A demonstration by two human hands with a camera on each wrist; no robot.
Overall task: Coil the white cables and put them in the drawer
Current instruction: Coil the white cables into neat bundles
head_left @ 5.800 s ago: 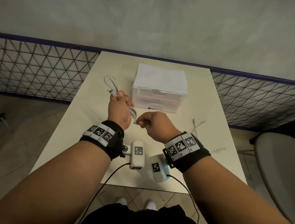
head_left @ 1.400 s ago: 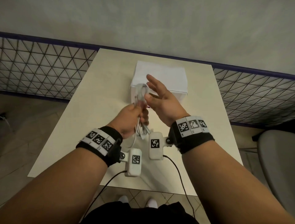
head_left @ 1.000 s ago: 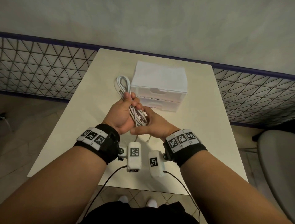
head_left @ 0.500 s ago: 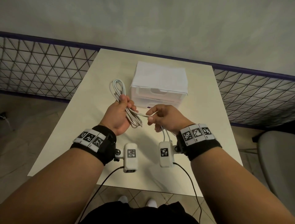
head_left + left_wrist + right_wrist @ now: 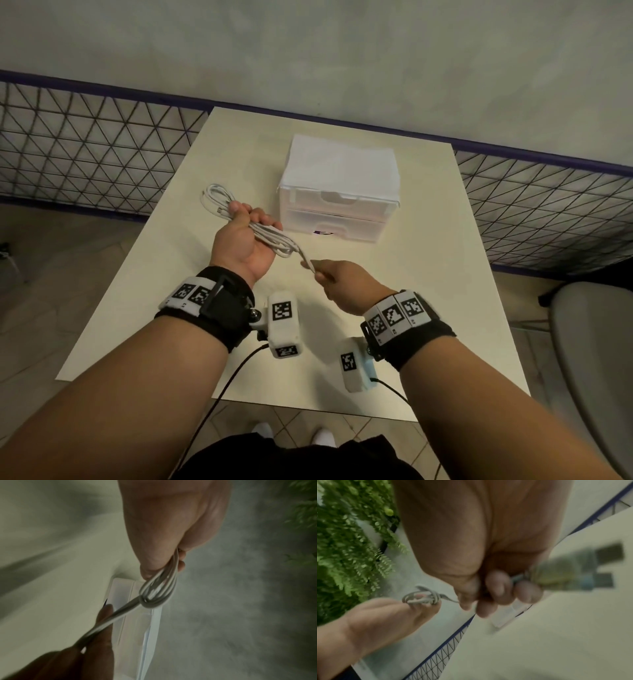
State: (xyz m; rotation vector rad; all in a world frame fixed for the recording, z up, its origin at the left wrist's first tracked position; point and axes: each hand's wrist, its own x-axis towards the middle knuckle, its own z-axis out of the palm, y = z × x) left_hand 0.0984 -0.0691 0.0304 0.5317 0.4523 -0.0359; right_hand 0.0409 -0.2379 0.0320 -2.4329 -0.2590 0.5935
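My left hand [image 5: 245, 236] grips a coiled white cable [image 5: 219, 200] in the air above the table, left of the drawer box [image 5: 337, 192]. The coil's loops stick out past both sides of the fist [image 5: 159, 593]. One free end runs taut from the coil's near loop to my right hand [image 5: 329, 275], which pinches it between thumb and curled fingers [image 5: 467, 601]. The white two-drawer box stands at the back middle of the table with both drawers closed.
The cream table [image 5: 428, 308] stops short at its near edge, with tiled floor below. A wire mesh fence [image 5: 85, 154] runs behind it on both sides. A grey chair [image 5: 596, 359] stands at the right. Camera leads hang from both wrists.
My right hand has dropped lower and pulled the cable's free end taut. The left hand has turned palm up, with the coil tilted out to the left.
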